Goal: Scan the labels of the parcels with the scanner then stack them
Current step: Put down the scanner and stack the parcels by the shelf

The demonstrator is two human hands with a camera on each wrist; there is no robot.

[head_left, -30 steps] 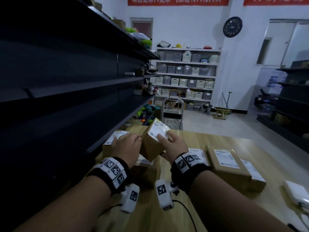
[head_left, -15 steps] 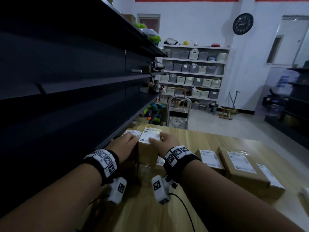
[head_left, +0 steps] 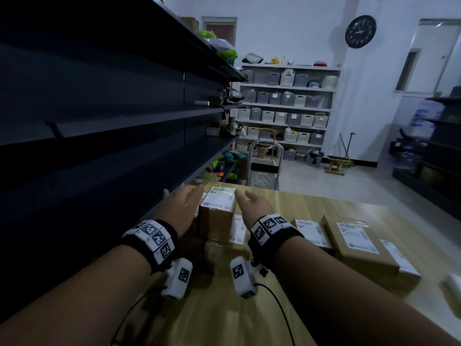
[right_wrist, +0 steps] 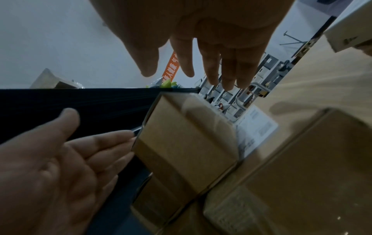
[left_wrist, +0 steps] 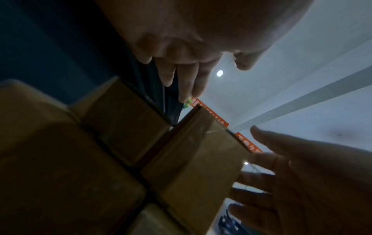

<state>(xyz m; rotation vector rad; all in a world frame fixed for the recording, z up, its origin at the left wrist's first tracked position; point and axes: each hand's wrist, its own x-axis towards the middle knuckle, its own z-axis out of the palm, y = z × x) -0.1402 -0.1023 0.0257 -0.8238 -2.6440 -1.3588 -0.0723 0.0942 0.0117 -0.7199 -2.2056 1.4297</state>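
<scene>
Nearest, a dark, blurred brown cardboard parcel (head_left: 225, 250) is seen lying on the light wooden counter (head_left: 311, 203). On top of it a small brown cardboard box with a white label on its upper face (head_left: 218, 208) is stacked upright. The left hand (head_left: 180, 208) is held just beside the box's left side, fingers spread and relaxed, nothing gripped; whether its fingertips (right_wrist: 120, 136) touch the cardboard cannot be told. The right hand (head_left: 253, 204) is held just beside the box's right side, fingers straight and spread, nothing held. To the right, flat brown labelled parcels (head_left: 359, 243) are laid side by side on the counter. A tall dark metal shelving unit (head_left: 99, 121) is seen along the left edge. Farther off, a white shelf rack filled with pale storage bins (head_left: 284, 108) is set against the white wall, and a round black wall clock (head_left: 360, 31) is hung above it to the right.
</scene>
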